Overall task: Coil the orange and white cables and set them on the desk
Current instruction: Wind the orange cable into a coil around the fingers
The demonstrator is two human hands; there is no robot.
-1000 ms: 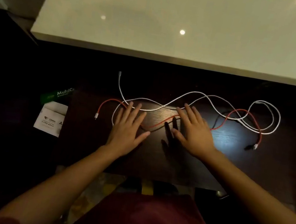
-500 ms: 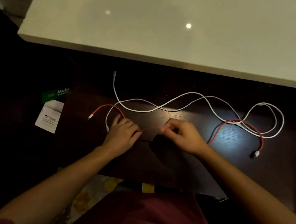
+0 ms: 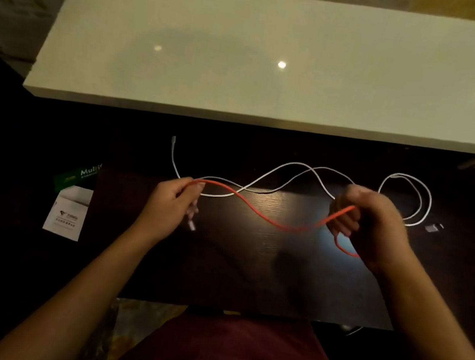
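left hand (image 3: 170,203): pinching orange cable (image 3: 259,211) near its plug end
right hand (image 3: 375,226): closed on same cable
white cable (image 3: 286,175): loose on surface (image 3: 248,262)

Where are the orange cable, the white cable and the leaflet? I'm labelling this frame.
orange cable (image 3: 270,219): head view, sagging span between the hands.
white cable (image 3: 291,166): head view, strand lying on the desk.
leaflet (image 3: 67,215): head view, middle of the white sheet.

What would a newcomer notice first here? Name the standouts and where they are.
The orange cable stands out, strung in a sagging line between the left hand and right hand above the dark desk. Behind it, the white cable snakes loose across the desk.
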